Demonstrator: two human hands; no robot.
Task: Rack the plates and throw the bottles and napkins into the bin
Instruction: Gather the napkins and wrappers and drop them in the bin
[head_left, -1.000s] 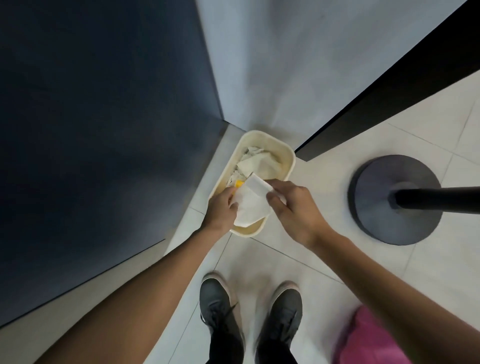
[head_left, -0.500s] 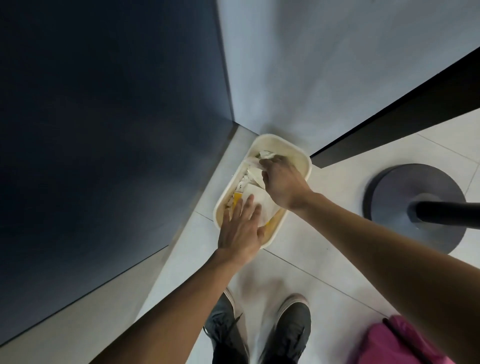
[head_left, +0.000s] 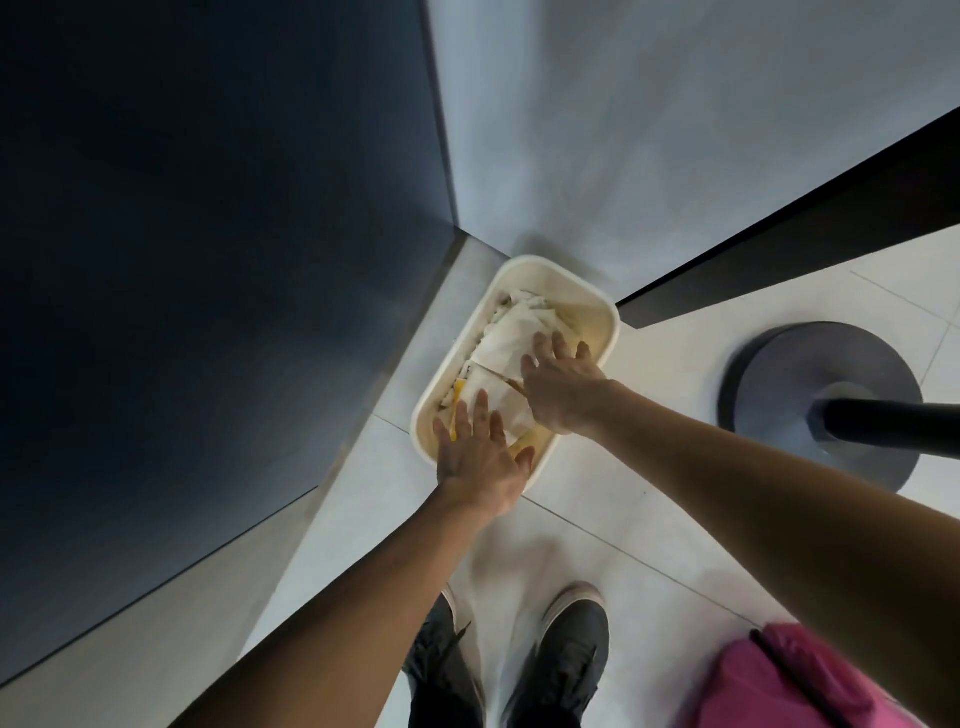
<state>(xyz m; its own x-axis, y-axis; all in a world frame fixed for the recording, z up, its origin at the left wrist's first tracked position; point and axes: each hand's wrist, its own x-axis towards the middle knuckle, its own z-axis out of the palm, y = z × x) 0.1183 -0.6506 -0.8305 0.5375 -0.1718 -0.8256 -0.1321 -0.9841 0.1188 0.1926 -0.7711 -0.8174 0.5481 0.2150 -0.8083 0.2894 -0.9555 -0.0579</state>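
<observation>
Napkins (head_left: 511, 338): white, crumpled and folded, piled inside the bin (head_left: 592, 322), directly beneath both sets of fingers. The pile fills most of the bin, up to near the rim.

Bin: cream, rounded-rectangular, open top, standing on the floor (head_left: 649, 519) in a corner where a dark panel (head_left: 208, 260) meets a pale wall (head_left: 675, 130).

Left hand (head_left: 480, 457): palm down over the near end of the bin. Fingers (head_left: 480, 410) straight and spread apart, holding nothing. A yellow item (head_left: 460, 397) shows between and beside these fingers, under the paper; it is too covered to identify.

Right hand (head_left: 563, 389): palm down over the middle of the bin, beyond the left fingers. Fingers (head_left: 558, 345) straight, slightly apart, lying over the upper napkin and gripping nothing. Whether either hand actually presses on the paper cannot be told.

Outward: to the right of the right fingers, well apart, a dark round stand base (head_left: 779, 374) with a black pole (head_left: 893, 423). Behind the wrists, two dark shoes (head_left: 571, 649) on the tiles, and a pink bag (head_left: 810, 680) at the lower right.
</observation>
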